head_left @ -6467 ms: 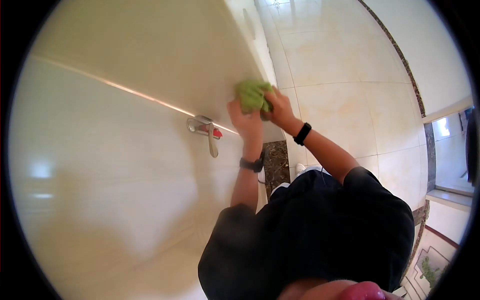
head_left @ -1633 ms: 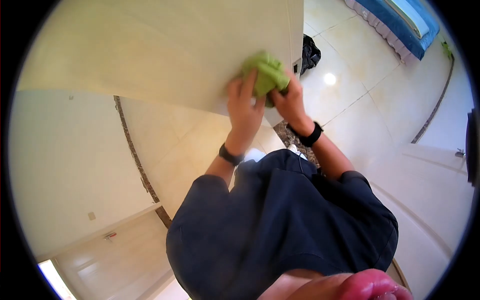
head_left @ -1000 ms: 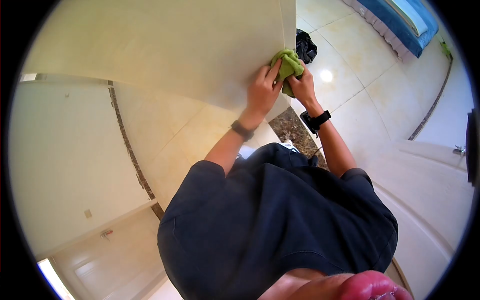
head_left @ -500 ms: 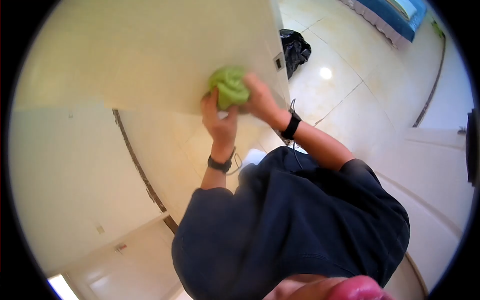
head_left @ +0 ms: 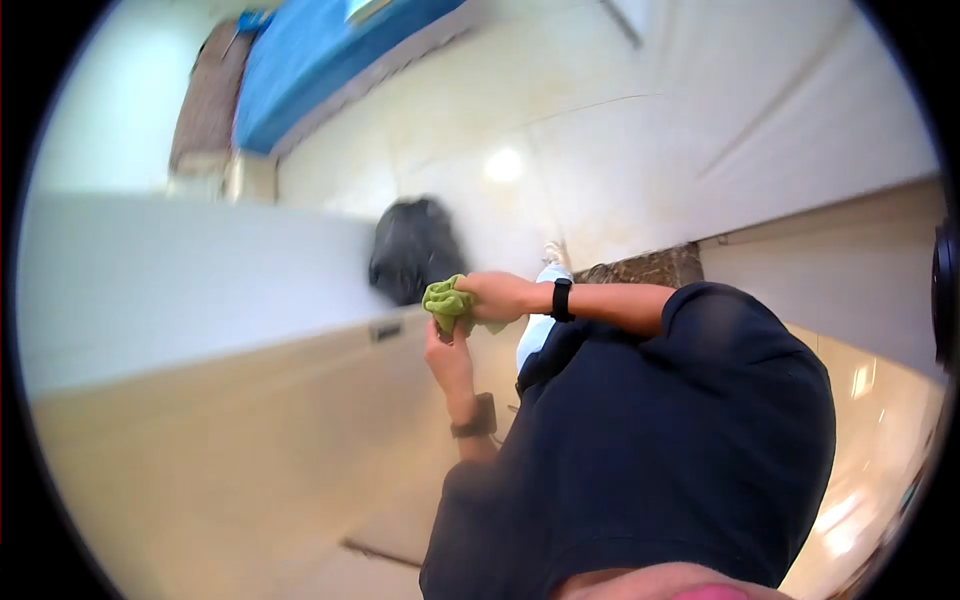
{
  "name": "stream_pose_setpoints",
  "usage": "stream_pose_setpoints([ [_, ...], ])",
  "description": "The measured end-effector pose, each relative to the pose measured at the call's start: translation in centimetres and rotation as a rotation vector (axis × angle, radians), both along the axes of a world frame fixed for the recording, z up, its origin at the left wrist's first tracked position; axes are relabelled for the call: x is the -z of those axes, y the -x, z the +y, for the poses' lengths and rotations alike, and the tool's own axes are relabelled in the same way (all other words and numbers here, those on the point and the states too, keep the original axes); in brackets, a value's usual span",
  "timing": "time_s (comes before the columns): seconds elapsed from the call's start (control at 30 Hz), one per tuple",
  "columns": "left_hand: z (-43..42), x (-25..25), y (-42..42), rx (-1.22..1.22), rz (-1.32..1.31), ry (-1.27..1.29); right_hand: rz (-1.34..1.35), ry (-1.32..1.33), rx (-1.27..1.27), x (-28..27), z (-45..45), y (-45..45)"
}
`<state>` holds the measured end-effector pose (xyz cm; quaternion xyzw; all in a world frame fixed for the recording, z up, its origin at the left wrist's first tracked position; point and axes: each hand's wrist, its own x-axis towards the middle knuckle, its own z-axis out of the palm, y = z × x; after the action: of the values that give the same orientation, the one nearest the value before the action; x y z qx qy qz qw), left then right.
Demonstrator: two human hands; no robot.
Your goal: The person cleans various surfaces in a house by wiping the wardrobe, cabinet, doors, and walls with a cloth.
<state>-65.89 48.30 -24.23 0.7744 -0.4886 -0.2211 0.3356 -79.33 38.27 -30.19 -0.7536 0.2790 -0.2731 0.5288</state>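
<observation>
A crumpled green cloth (head_left: 447, 300) is bunched between my two hands, close to the door edge with its metal latch plate (head_left: 385, 331). My right hand (head_left: 498, 297) grips the cloth from the right, and part of the cloth hangs below its fingers. From below, my left hand (head_left: 450, 362) pinches the cloth's lower part between thumb and fingers. Both wrists wear black bands. Whether the cloth touches the door (head_left: 220, 440) cannot be made out.
A black plastic bag (head_left: 412, 248) sits on the tiled floor (head_left: 540, 140) just beyond my hands. Farther back stands a bed with a blue cover (head_left: 310, 70), beside a brown piece of furniture (head_left: 207, 95). A dark stone threshold (head_left: 645, 268) lies to the right.
My view has turned toward the room. Both hands, still holding the cloth, have moved from the broad door face to its edge by the latch plate and black bag.
</observation>
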Motion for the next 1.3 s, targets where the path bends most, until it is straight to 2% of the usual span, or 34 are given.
stream_pose_setpoints([
  [0.07,-5.5,1.0,2.7,0.191,0.021,0.097,0.004,0.006,0.179,-0.4,-3.0,5.0],
  [0.17,-14.4,2.9,8.4,0.477,0.203,0.182,-0.04,0.113,0.554,-1.0,-6.8,13.0],
  [0.2,-17.1,2.8,11.3,0.533,0.321,0.123,0.004,0.115,0.664,-0.9,-7.8,15.7],
  [0.23,-19.5,1.4,13.3,0.611,0.31,0.084,0.001,0.14,0.772,-1.9,-8.7,17.5],
  [0.3,-24.2,1.4,19.4,0.805,0.459,0.089,-0.018,0.195,0.98,-4.0,-9.3,22.9],
  [0.43,-30.3,-0.5,30.0,1.188,0.527,0.092,-0.035,0.185,1.309,-10.2,-9.0,29.5],
  [0.47,-31.4,-1.2,32.5,1.263,0.568,0.061,-0.022,0.196,1.406,-9.5,-9.3,31.0],
  [0.57,-33.3,-2.4,40.6,1.517,0.6,0.03,-0.074,0.323,1.659,-8.0,-8.7,35.9],
  [0.67,-32.7,-3.9,48.3,1.753,0.589,0.063,-0.088,0.375,1.926,-10.5,-6.6,38.9],
  [0.83,-27.2,-8.4,57.3,2.007,0.666,0.096,0.247,0.647,2.36,-14.5,-3.0,41.9],
  [0.87,-26.0,-9.4,58.4,2.042,0.704,0.174,0.297,0.682,2.428,-14.3,-2.5,42.7],
  [0.9,-25.1,-9.1,59.5,2.063,0.684,0.145,0.352,0.719,2.489,-13.8,-2.0,43.6],
  [0.97,-23.4,-7.9,61.7,2.094,0.652,0.098,0.46,0.728,2.553,-11.4,-1.0,45.1],
  [1.0,-22.9,-6.0,62.6,2.076,0.71,0.314,0.558,0.762,2.57,-10.1,-0.4,45.7],
  [1.03,-22.6,-4.6,62.9,2.082,0.72,0.325,0.565,0.768,2.565,-9.3,0.0,46.1],
  [1.1,-22.7,-2.6,62.9,2.098,0.72,0.355,0.502,0.684,2.487,-7.7,1.3,46.8],
  [1.2,-23.4,-1.6,62.3,2.143,0.533,0.111,0.377,0.529,2.416,-5.1,3.0,47.0],
  [1.3,-23.7,-4.1,62.9,2.27,0.464,0.308,0.295,0.683,2.296,-5.1,4.9,48.6],
])
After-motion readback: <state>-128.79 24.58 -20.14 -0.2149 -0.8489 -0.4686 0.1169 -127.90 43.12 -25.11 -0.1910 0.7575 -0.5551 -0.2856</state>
